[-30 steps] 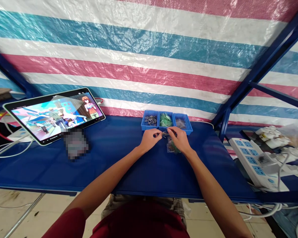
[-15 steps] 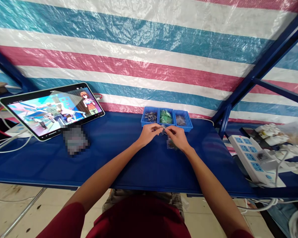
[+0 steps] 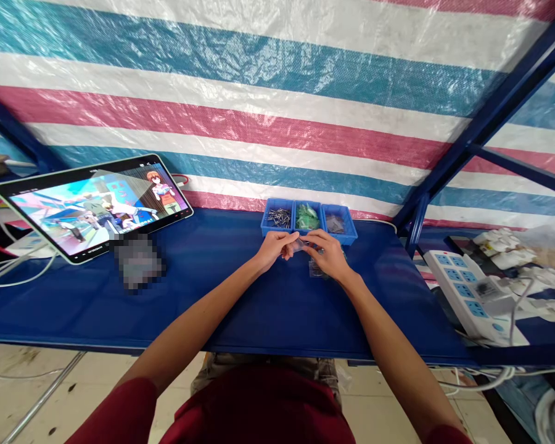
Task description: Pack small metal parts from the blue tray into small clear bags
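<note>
Between my two hands is a small clear plastic bag [image 3: 298, 245], pinched from both sides. My left hand [image 3: 277, 248] has its fingers closed on the bag's left side. The fingers of my right hand [image 3: 324, 251] close on its right side. What the bag contains is too small to make out. Just behind my hands stand three joined blue bins: the left bin [image 3: 264, 228] with metal screw-like pieces [image 3: 279, 217], the middle one with green packets [image 3: 308, 217], the right one with clear greyish packets [image 3: 335, 224]. A small clear packet [image 3: 314, 269] lies under my right hand.
A tablet [image 3: 97, 209] playing a cartoon leans on the left of the blue table [image 3: 277, 308], with a blurred-out dark object [image 3: 139, 263] before it. At right are a white power strip [image 3: 462, 290] and white cables. A striped tarp [image 3: 259, 92] hangs behind.
My hands have drawn slightly apart, and the clear bag shows stretched between them. My left fingers have curled under more. The view has shifted a little.
</note>
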Motion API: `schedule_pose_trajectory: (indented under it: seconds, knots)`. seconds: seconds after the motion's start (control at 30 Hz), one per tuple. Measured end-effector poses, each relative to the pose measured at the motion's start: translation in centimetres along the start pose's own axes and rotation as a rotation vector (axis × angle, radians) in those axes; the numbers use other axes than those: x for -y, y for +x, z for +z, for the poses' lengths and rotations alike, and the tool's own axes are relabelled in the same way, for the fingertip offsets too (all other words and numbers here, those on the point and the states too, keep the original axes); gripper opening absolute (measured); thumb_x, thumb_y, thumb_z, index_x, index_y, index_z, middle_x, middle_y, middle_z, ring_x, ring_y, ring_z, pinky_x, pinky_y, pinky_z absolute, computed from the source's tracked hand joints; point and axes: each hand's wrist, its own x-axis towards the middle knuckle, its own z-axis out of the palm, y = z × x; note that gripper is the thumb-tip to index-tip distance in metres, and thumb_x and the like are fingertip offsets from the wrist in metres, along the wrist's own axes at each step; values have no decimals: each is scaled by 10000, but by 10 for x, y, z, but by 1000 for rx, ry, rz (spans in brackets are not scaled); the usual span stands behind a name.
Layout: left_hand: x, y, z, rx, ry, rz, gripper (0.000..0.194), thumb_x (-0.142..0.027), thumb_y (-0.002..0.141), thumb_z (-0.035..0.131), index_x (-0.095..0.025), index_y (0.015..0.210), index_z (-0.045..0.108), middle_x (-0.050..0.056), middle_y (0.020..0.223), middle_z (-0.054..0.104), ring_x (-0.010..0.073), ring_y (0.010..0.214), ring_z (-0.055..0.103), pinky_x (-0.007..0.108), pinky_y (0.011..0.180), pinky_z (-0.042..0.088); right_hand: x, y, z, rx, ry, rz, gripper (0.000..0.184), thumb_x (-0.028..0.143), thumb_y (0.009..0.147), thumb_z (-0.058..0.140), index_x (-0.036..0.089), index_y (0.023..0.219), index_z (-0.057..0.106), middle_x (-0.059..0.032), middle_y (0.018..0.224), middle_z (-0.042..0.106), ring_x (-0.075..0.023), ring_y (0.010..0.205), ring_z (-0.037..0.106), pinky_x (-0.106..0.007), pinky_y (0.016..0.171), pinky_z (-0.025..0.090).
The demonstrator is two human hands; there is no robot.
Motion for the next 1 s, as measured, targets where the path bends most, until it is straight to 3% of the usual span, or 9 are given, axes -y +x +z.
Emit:
schedule_pose_trajectory:
  seconds: [0.17, 0.3, 0.43, 0.53, 0.6, 0.73, 0.83, 0.9, 1.0]
  knots:
    - [-2, 1, 1, -24, 23, 1, 576, -657, 802, 540, -101, 698, 651, 54, 548, 615, 88, 418, 517, 189, 367, 321, 1, 2, 0, -120, -22, 51, 221, 323, 915, 520, 190, 829, 673, -65, 840, 635, -162, 715, 598, -284, 634, 507]
    - [-1, 1, 1, 3, 35, 165, 474, -550, 707, 707, -109, 877, 666, 68, 736, 677, 112, 558, 576, 200, 441, 412, -2, 3, -2, -103, 47, 209, 226, 352, 881, 550, 181, 771, 649, -38, 742, 622, -144, 599, 578, -268, 555, 488]
    - [0, 3, -3, -13, 21, 180, 400, -416, 664, 776, -105, 886, 658, 26, 644, 644, 101, 507, 545, 224, 466, 428, -5, 2, -4, -67, 78, 230, 234, 324, 872, 541, 187, 1018, 664, -47, 832, 644, -142, 600, 588, -281, 567, 515]
    - [-2, 1, -4, 29, -78, 128, 606, -357, 670, 786, -143, 1191, 562, -5, 634, 644, 99, 499, 547, 225, 488, 432, -5, 1, -4, -27, 66, 129, 379, 304, 870, 545, 239, 1240, 588, -85, 1087, 607, -152, 716, 619, -292, 603, 546]
    - [-3, 0, -4, 78, -140, 93, 727, -339, 664, 795, -177, 1296, 475, -21, 630, 638, 97, 500, 546, 221, 497, 430, -4, 0, -3, -18, 33, 76, 322, 320, 876, 550, 247, 1177, 636, -95, 1132, 586, -173, 804, 628, -300, 634, 552]
    - [-6, -1, -4, 57, -114, 49, 466, -449, 759, 694, -147, 1098, 590, -34, 522, 559, 74, 416, 463, 189, 414, 320, -2, 1, -2, -51, -10, 106, 228, 362, 884, 544, 205, 900, 708, -86, 924, 642, -192, 800, 613, -303, 657, 515]
    - [-5, 1, -7, -78, -3, 64, 396, -521, 820, 581, -132, 872, 637, -52, 432, 448, 55, 364, 360, 188, 382, 220, -1, 3, -4, 27, 92, 274, 247, 394, 846, 574, 186, 758, 673, -22, 648, 608, -146, 575, 540, -272, 558, 448]
    - [-4, 3, -9, -142, 80, 98, 374, -505, 814, 583, -136, 799, 641, -55, 426, 430, 55, 372, 347, 193, 395, 234, -4, 4, -5, 64, 219, 410, 264, 419, 794, 615, 180, 687, 642, 19, 521, 534, -115, 464, 460, -246, 475, 384]
    - [-1, 4, -11, -174, 200, 146, 330, -459, 818, 572, -142, 767, 649, -48, 443, 454, 67, 392, 365, 206, 429, 290, -13, 6, -8, -113, 396, 576, 262, 430, 734, 643, 172, 688, 637, 44, 462, 473, -104, 401, 413, -241, 415, 353]
